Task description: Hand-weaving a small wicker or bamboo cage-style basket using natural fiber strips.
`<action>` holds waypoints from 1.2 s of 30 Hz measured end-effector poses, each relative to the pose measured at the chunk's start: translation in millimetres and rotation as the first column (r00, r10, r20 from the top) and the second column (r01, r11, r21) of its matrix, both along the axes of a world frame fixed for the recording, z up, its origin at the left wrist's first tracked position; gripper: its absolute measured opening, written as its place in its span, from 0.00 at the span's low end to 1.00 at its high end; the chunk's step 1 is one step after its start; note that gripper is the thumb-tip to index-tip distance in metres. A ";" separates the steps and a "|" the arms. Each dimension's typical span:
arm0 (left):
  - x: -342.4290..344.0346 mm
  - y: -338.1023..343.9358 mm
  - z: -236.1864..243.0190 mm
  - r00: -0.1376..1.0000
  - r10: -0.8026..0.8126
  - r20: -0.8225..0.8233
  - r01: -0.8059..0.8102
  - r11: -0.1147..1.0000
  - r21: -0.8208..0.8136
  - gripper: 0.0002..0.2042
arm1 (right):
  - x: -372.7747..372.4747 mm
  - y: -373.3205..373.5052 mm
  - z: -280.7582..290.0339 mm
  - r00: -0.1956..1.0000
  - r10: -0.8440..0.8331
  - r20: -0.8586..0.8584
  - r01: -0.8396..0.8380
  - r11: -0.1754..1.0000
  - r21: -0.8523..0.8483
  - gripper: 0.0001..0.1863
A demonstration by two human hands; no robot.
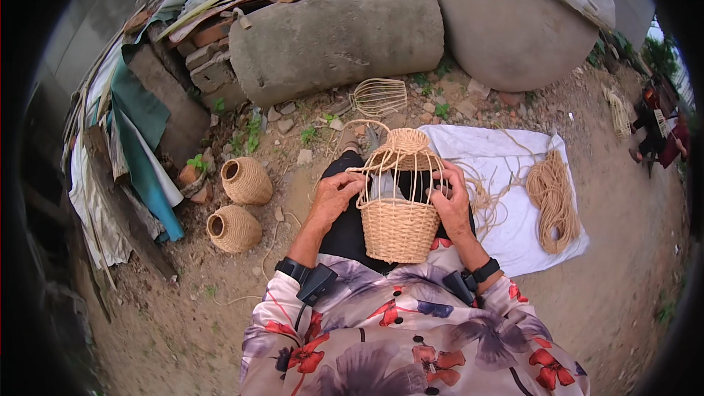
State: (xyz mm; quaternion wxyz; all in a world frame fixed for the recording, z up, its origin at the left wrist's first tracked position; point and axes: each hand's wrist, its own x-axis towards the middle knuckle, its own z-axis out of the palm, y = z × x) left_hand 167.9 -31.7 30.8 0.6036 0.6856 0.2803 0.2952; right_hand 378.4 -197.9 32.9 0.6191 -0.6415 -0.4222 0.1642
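Note:
A half-woven basket [400, 231] stands between my knees, with a woven lower body, bare upright ribs and a narrower woven neck [407, 141] at its far end. My left hand [342, 194] is closed on its left side, the fingertips at a rib beside the twisted cord [378, 163]. That cord runs across the ribs and loops out past the neck. On the opposite side my right hand [452, 202] grips the ribs, with some fingers curled behind them and partly hidden.
Two finished woven jars [247, 181] lie on the dirt to my left. A white cloth [513, 198] to the right bears a coil of cord [551, 198] and loose strands. Beyond my feet rests a bare rib frame [379, 97], before a large concrete cylinder [341, 40]. Another person [664, 132] sits far right.

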 end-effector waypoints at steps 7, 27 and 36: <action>25.5 -22.0 9.9 0.984 0.099 -0.151 -0.045 0.944 0.326 0.10 | 1.8 -4.1 4.2 0.935 -0.091 0.344 0.106 0.994 -0.023 0.16; 40.7 -52.7 54.1 0.958 0.210 -0.196 -0.016 0.719 0.695 0.11 | 5.4 23.3 51.5 0.960 0.197 0.200 -0.106 0.914 -0.391 0.36; 5.6 -43.7 42.7 0.923 0.144 0.357 0.084 0.828 -0.554 0.17 | 2.3 30.4 44.0 0.970 0.106 0.219 0.014 0.874 -0.485 0.40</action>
